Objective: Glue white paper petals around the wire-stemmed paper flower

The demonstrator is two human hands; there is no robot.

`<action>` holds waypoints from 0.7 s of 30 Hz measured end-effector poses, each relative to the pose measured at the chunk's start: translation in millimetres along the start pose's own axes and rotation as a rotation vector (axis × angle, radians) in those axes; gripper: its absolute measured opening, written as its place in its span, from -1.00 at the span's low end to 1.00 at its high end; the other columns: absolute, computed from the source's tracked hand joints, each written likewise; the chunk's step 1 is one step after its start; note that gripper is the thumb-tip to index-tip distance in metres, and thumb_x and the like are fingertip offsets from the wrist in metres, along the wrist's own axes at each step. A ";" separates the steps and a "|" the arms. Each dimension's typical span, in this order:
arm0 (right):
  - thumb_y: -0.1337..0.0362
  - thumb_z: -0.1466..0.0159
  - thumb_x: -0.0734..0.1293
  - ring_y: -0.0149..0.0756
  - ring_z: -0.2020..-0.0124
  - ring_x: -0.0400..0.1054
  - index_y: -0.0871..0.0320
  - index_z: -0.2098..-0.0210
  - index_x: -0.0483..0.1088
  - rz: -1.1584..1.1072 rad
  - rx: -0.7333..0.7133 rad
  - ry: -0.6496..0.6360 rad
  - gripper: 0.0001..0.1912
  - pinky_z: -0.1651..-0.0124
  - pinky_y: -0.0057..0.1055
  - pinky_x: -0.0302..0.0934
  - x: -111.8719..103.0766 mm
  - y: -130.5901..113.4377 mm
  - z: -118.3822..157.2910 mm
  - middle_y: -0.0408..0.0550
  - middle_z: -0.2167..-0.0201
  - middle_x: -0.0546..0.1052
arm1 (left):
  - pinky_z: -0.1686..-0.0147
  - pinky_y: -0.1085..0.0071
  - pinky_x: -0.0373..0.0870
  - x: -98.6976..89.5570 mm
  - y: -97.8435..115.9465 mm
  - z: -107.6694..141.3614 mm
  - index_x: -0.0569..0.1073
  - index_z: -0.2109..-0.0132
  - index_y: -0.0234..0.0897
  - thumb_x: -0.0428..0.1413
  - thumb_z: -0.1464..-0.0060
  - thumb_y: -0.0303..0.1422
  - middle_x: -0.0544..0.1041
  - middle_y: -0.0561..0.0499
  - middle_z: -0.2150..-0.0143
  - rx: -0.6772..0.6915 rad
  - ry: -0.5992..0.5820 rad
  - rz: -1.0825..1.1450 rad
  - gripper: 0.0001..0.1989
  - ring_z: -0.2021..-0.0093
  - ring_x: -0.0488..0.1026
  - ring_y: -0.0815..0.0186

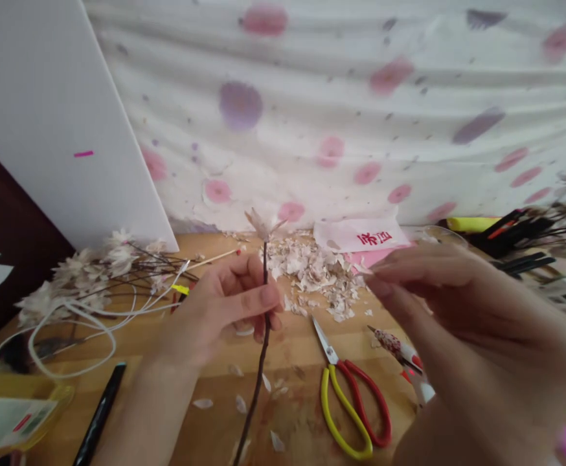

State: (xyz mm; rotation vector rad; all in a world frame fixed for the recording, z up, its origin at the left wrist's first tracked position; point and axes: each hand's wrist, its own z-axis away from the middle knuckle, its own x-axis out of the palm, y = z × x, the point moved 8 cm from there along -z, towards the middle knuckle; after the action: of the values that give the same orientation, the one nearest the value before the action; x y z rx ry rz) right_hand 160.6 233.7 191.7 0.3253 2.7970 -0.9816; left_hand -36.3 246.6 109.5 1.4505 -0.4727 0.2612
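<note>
A thin dark stem (258,369) stands nearly upright, pinched between the thumb and fingers of my left hand (244,294). At its top is a small pale flower (263,225) with a few petals. On the right, my right hand (458,323) is closed at the fingertips on a small whitish petal (362,268), somewhat blurred, apart from the flower. Between and behind the hands lies a heap of pale petals (316,268). Several loose petals (241,404) are scattered on the wooden table (205,440) around the stem.
Scissors (355,401) with yellow and red handles lie below the heap. A glue-smeared tool (397,349) is partly behind my right hand. At left are finished white flowers (83,278), a white cable (74,372) and a black pen (99,414). A patterned curtain (302,116) hangs behind.
</note>
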 end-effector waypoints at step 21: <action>0.61 -0.28 0.40 -0.45 0.24 0.47 0.14 0.20 0.49 0.066 -0.243 -0.042 -0.75 0.17 -0.49 0.37 29.0 -9.7 3.7 -0.16 0.30 0.60 | 0.67 0.71 0.35 35.9 -33.0 8.6 0.49 0.41 -0.33 0.53 0.18 -0.28 0.54 0.12 0.56 -0.114 -0.103 0.233 -0.62 0.62 0.46 0.52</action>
State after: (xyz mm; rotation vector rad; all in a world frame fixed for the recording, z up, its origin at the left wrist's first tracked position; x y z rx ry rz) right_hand 130.5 228.3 188.2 0.3556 2.8068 -0.6178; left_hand 8.8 230.3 97.1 1.3019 -0.7311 0.3412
